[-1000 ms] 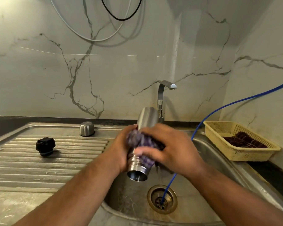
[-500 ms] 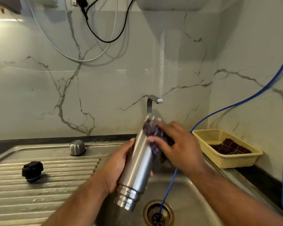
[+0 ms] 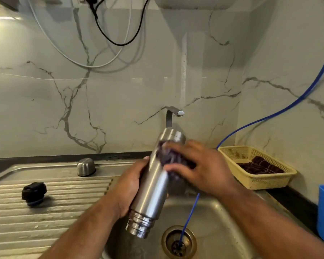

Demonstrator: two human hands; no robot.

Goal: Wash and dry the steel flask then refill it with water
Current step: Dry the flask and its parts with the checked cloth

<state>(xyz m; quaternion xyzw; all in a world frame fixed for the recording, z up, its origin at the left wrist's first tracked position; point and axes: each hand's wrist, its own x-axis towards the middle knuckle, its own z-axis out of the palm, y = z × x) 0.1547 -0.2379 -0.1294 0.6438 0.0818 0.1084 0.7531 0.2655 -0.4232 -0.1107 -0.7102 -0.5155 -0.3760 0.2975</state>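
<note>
Above stainless sink [image 3: 223, 221], grasps tilted, mouth-down steel flask [image 3: 153, 187] in left grip [image 3: 129, 186]. Clutches purple scrubber [image 3: 168, 156] in right grip [image 3: 204, 169], pressed against its upper body.

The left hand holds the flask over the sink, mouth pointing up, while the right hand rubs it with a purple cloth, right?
Not quite: in the head view the flask has its threaded mouth pointing down, not up. The left hand does hold it over the sink while the right hand rubs it with the purple cloth.
</note>
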